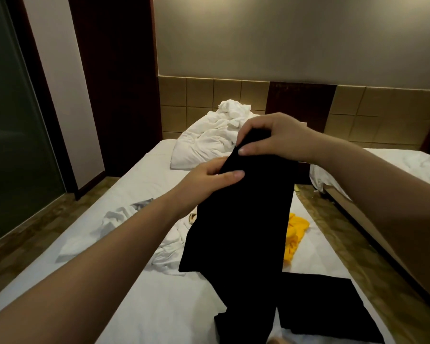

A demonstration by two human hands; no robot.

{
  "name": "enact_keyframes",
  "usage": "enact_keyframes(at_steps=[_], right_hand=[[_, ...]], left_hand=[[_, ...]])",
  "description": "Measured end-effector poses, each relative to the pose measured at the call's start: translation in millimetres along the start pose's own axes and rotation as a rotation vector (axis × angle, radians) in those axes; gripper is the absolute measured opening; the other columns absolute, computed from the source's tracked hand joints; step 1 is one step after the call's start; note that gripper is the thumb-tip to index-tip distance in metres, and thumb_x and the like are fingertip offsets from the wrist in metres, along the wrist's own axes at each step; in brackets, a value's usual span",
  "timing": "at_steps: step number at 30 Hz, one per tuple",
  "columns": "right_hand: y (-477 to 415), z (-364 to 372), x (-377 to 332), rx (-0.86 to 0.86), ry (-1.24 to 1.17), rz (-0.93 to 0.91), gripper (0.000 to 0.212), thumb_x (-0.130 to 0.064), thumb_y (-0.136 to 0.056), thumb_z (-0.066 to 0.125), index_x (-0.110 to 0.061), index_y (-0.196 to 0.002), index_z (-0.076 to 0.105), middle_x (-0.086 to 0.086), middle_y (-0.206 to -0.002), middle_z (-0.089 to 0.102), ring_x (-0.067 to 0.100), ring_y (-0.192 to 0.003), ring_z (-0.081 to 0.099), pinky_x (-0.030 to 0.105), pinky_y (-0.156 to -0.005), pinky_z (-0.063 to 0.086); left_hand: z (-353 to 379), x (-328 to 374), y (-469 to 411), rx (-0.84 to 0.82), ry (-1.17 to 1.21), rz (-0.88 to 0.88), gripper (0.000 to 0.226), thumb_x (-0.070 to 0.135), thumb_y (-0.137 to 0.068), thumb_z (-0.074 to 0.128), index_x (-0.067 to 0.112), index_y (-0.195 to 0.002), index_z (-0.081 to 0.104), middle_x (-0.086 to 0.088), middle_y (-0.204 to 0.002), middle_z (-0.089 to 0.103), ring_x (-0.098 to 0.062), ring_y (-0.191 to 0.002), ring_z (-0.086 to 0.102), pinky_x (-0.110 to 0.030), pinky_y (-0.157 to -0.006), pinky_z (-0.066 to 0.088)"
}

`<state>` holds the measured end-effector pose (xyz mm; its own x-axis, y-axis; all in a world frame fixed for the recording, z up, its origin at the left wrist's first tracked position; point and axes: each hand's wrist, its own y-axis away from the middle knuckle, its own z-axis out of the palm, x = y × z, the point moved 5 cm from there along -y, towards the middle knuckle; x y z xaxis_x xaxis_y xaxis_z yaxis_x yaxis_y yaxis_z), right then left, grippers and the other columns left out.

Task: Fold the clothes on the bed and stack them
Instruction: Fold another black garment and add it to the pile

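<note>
Holding the black pants (241, 219) up over the bed (159, 306), both hands, left hand (209, 177) and right hand (271, 137), pinch the top edge, while white clothes (169, 247) and a yellow one (294, 232) lie unfolded, no stack yet.

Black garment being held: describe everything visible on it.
The black garment is plain, matte, soft-looking cloth; no print shows. The left hand and the right hand pinch its top edge, close together, holding it up. It hangs as a long panel; its lower part lies on the white bed, splayed into two flat sections, possibly trouser legs. It overlaps a yellow garment and crumpled white cloth behind.
</note>
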<state>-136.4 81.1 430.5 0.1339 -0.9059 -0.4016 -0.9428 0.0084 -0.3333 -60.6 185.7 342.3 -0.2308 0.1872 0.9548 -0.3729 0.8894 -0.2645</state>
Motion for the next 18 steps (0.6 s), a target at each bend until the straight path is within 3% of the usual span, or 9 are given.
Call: enact_keyframes(at_steps=[4,7,11,14,18], right_hand=[[4,2,-1,-0.035,-0.032,-0.014,0.008,-0.018,-0.085,0.065,-0.023,-0.092,0.064,-0.017,-0.086,0.059,-0.018,-0.078,0.053,-0.002,-0.067,0.038],[6,-1,5,-0.014,-0.013,-0.004,0.01,-0.021,-0.085,0.065,-0.029,-0.089,0.062,-0.019,-0.086,0.058,-0.019,-0.079,0.053,-0.001,-0.067,0.039],[9,-9,18,0.066,0.011,0.052,0.015,-0.027,-0.084,0.066,-0.038,-0.088,0.058,-0.021,-0.09,0.057,-0.01,-0.085,0.054,0.006,-0.07,0.038],[10,-14,26,0.118,0.025,0.083,0.019,-0.03,-0.083,0.067,-0.037,-0.097,0.057,-0.023,-0.097,0.054,-0.002,-0.093,0.051,0.009,-0.078,0.036],[12,-15,33,0.068,0.018,0.139,0.023,-0.03,-0.084,0.064,-0.036,-0.104,0.053,-0.022,-0.099,0.051,-0.003,-0.091,0.049,0.012,-0.08,0.035]], left_hand=[[1,2,-4,-0.032,-0.04,-0.003,0.022,0.036,-0.077,0.058,0.021,-0.088,0.07,0.009,-0.08,0.067,-0.004,-0.077,0.065,-0.013,-0.069,0.048],[-2,-12,2,-0.078,-0.078,-0.06,0.016,0.037,-0.079,0.066,0.023,-0.078,0.074,0.007,-0.072,0.066,-0.007,-0.075,0.063,-0.015,-0.071,0.046],[-12,-35,10,-0.061,-0.12,-0.12,0.01,0.037,-0.075,0.073,0.028,-0.076,0.076,0.009,-0.07,0.067,-0.01,-0.078,0.065,-0.019,-0.075,0.046],[-22,-42,16,-0.022,-0.119,-0.123,0.023,0.04,-0.064,0.073,0.025,-0.081,0.077,0.002,-0.077,0.067,-0.016,-0.082,0.063,-0.02,-0.076,0.047],[-42,-26,18,0.09,-0.077,-0.105,0.003,0.013,-0.072,0.073,0.015,-0.073,0.076,0.003,-0.065,0.066,-0.01,-0.064,0.062,-0.013,-0.059,0.048]])
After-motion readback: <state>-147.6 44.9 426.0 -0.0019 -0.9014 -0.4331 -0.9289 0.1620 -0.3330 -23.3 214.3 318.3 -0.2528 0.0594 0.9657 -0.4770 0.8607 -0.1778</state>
